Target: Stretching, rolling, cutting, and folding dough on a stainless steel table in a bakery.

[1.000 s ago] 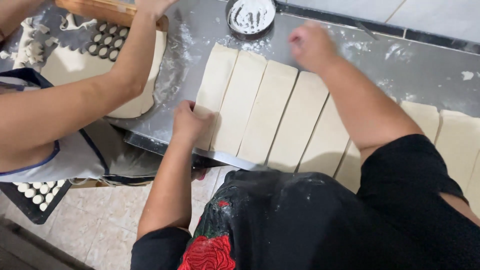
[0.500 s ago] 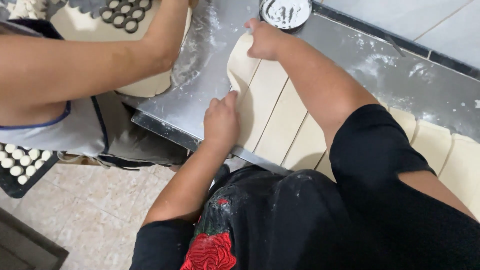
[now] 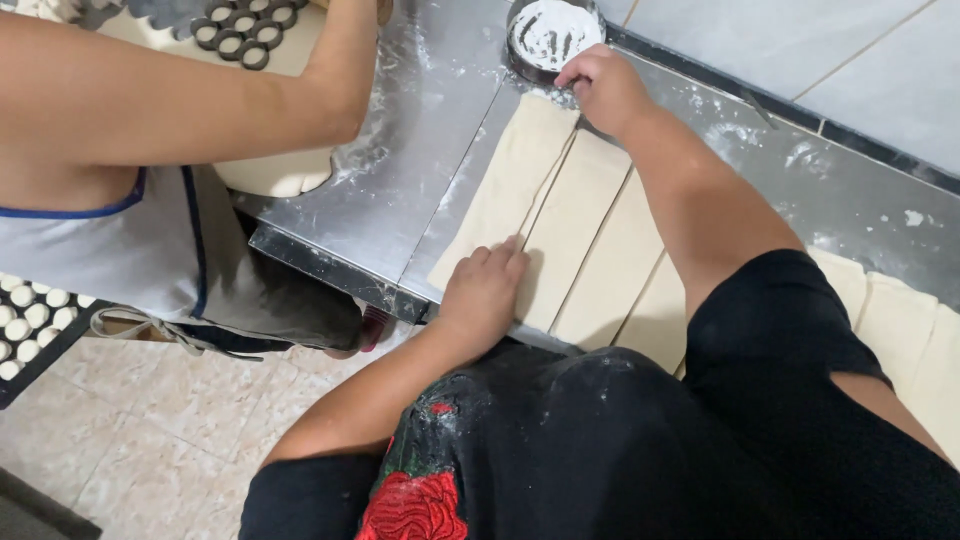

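Note:
Several long pale dough strips (image 3: 590, 230) lie side by side on a floured steel table (image 3: 400, 190). My left hand (image 3: 485, 292) presses on the near end of the leftmost strip (image 3: 505, 185), at the table's front edge. My right hand (image 3: 603, 88) holds the far end of the same strips, fingers curled, right beside a round metal bowl of flour (image 3: 548, 32). The leftmost strip lies flat, set slightly apart from the one beside it. My black sleeve hides part of the strips on the right.
A co-worker's arm (image 3: 180, 95) reaches across the upper left over a dough sheet (image 3: 270, 170) with round holes cut in it. A dark tray of small dough rounds (image 3: 25, 325) sits low at the left. Tiled floor lies below, a tiled wall behind the table.
The far end of the leftmost strip was lifted and curled by my right hand; now it lies flat. My right hand has moved up next to the flour bowl. My left hand stays on the near end.

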